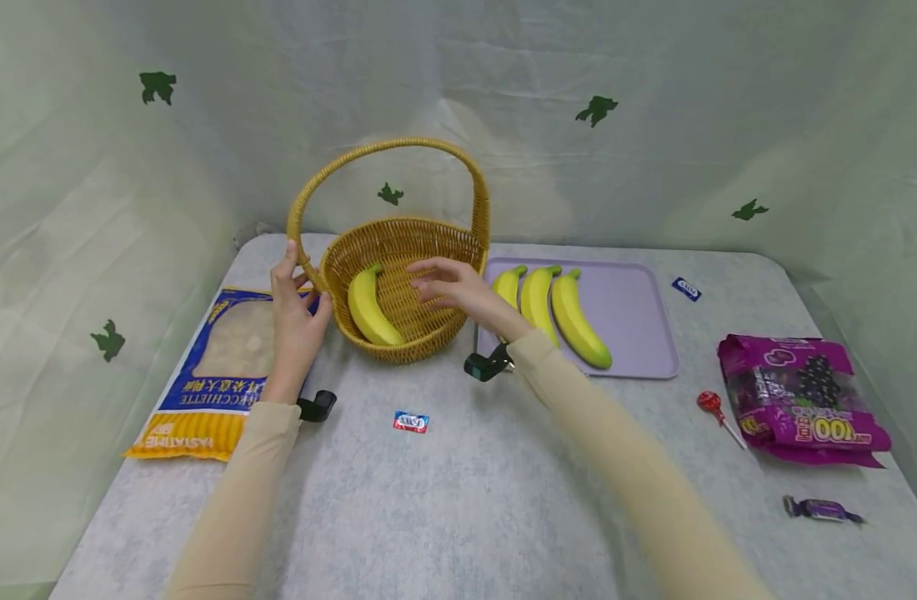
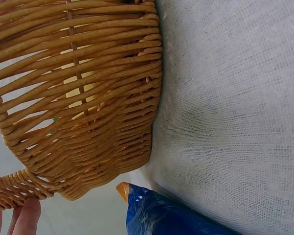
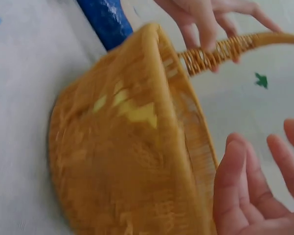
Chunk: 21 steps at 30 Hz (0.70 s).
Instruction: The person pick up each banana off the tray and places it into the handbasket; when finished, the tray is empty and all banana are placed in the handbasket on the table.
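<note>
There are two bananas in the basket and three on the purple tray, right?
Not quite. The head view shows just one banana in the basket, beside the open right hand. The other part is right: three bananas lie on the purple tray.

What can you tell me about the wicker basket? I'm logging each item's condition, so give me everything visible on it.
The wicker basket is golden-tan woven cane, oval, with an open-weave wall and one tall arched handle wrapped in the same cane. It stands upright on the grey table, tilted slightly, beside a lilac tray. One banana lies inside. The left hand grips the handle's base at the rim; the right hand hovers open over its front rim. No damage shows.
</note>
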Each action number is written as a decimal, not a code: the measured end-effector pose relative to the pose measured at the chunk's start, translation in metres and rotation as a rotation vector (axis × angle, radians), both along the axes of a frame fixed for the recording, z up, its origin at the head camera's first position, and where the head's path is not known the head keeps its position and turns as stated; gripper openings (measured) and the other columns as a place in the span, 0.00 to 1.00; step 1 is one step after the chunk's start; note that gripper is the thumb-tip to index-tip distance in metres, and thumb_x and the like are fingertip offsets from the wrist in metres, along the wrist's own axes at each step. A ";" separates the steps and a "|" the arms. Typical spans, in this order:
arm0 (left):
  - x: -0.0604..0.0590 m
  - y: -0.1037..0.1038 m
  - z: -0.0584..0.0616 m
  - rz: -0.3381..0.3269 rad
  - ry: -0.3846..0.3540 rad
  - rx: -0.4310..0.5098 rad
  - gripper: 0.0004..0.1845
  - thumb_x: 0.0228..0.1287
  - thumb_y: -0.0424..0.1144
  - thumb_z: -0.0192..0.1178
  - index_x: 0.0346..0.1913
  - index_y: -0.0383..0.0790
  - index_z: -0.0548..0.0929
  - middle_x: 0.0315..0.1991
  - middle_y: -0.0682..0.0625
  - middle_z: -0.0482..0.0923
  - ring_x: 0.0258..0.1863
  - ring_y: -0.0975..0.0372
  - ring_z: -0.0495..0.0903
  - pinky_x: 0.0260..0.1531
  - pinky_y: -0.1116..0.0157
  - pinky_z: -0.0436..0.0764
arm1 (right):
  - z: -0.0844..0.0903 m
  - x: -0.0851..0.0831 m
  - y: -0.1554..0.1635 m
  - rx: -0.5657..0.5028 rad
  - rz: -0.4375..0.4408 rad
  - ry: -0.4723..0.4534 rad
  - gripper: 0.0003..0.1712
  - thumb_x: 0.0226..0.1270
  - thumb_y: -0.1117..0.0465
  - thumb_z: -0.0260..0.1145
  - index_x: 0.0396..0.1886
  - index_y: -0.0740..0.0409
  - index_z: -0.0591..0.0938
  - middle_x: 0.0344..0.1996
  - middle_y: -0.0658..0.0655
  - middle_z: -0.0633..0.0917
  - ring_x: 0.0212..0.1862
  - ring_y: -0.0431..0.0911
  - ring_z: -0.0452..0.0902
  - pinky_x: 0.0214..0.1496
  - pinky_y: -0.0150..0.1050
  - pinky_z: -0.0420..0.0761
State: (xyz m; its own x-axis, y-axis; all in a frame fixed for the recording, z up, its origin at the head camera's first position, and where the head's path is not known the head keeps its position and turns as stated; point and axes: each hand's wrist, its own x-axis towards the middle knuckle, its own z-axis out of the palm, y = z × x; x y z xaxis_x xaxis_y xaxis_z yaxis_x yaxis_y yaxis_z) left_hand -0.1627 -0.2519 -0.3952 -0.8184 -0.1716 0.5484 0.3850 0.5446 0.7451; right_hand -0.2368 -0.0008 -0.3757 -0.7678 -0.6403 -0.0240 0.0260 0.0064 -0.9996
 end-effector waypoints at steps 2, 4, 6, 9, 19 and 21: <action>0.000 0.000 -0.001 -0.003 0.000 0.005 0.41 0.63 0.19 0.49 0.74 0.50 0.48 0.64 0.36 0.53 0.59 0.44 0.67 0.55 0.44 0.72 | -0.002 -0.001 0.017 -0.006 -0.015 -0.003 0.22 0.71 0.64 0.57 0.63 0.63 0.73 0.57 0.65 0.76 0.52 0.56 0.75 0.56 0.49 0.77; -0.001 0.000 -0.001 0.001 0.001 0.006 0.41 0.63 0.19 0.49 0.74 0.50 0.48 0.64 0.36 0.53 0.59 0.45 0.67 0.54 0.43 0.72 | -0.004 -0.002 0.034 -0.018 -0.027 -0.004 0.22 0.71 0.63 0.57 0.63 0.63 0.72 0.59 0.67 0.75 0.52 0.56 0.75 0.57 0.53 0.75; -0.001 0.000 -0.002 0.007 0.002 0.005 0.41 0.63 0.19 0.49 0.74 0.49 0.48 0.64 0.35 0.54 0.59 0.45 0.67 0.54 0.43 0.72 | -0.007 -0.004 0.051 -0.025 -0.045 -0.006 0.23 0.71 0.63 0.57 0.63 0.64 0.72 0.60 0.69 0.73 0.52 0.57 0.74 0.58 0.58 0.72; -0.002 0.000 -0.003 0.012 0.002 0.001 0.41 0.63 0.19 0.50 0.74 0.49 0.48 0.63 0.35 0.54 0.58 0.45 0.67 0.54 0.43 0.72 | -0.011 -0.005 0.077 -0.023 -0.079 -0.002 0.24 0.70 0.64 0.57 0.64 0.65 0.71 0.60 0.70 0.72 0.54 0.62 0.72 0.57 0.61 0.71; -0.002 0.000 -0.003 0.032 -0.014 0.002 0.42 0.62 0.19 0.50 0.74 0.49 0.48 0.62 0.35 0.55 0.58 0.47 0.67 0.56 0.50 0.74 | -0.020 -0.002 0.153 0.093 -0.228 0.050 0.26 0.71 0.63 0.56 0.66 0.67 0.68 0.59 0.71 0.71 0.56 0.63 0.70 0.56 0.53 0.74; -0.002 0.000 -0.003 0.029 -0.013 0.005 0.42 0.62 0.19 0.50 0.74 0.49 0.48 0.62 0.35 0.55 0.58 0.46 0.67 0.56 0.50 0.74 | -0.022 0.000 0.165 0.116 -0.260 0.054 0.26 0.72 0.63 0.55 0.66 0.68 0.67 0.60 0.71 0.71 0.56 0.61 0.70 0.56 0.50 0.75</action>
